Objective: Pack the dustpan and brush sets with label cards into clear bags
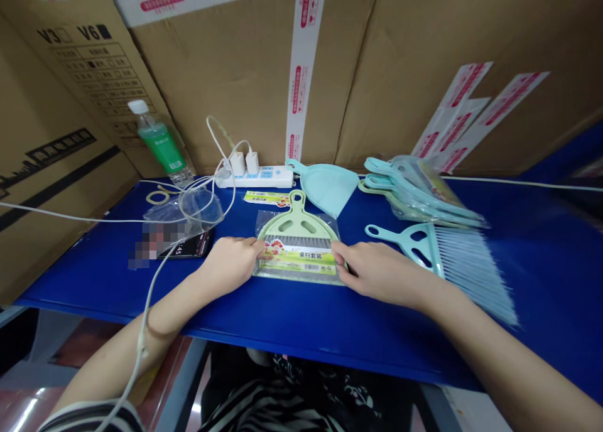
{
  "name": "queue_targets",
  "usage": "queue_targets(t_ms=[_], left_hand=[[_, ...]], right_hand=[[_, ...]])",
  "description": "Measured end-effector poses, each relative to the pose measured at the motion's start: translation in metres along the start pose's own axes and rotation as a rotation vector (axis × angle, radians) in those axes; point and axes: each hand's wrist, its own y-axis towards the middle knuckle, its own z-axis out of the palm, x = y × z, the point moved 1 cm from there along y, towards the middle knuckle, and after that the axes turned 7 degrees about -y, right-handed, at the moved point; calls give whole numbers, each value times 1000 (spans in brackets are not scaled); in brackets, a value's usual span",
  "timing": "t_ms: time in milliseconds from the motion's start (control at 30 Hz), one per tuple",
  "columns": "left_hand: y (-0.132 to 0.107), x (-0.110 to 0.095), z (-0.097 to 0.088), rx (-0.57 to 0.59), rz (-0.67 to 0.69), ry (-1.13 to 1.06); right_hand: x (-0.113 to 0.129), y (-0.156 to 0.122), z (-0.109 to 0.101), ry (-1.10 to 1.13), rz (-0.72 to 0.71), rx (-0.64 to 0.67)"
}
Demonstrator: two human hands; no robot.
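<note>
My left hand (228, 265) and right hand (379, 272) lie unpinched, fingers together, steadying both edges of the bagged green dustpan set (296, 262) evenly.

**Green Dustpan Set in a Bag**

I see a pale green dustpan (296, 215) in a clear plastic bag (269, 231), lying flat on the blue counter (94, 275). Its handle pokes out the top. A gray brush (292, 241) and a yellow-green label (298, 262) show inside. My left hand (230, 265) and right hand (377, 272) touch the bag's sides.
</note>
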Motion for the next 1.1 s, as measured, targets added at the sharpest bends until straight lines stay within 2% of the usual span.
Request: queue_targets(t_ms=[433,700,1100], left_hand=[[-1,1,1,-39,16,-23],[-1,1,1,-34,14,-13],[-1,2,1,-57,31,-38]], right_hand=[[-1,-1,2,-13,-14,-25],[1,-1,-2,-8,2,29],[-2,0,2,2,-21,-45]])
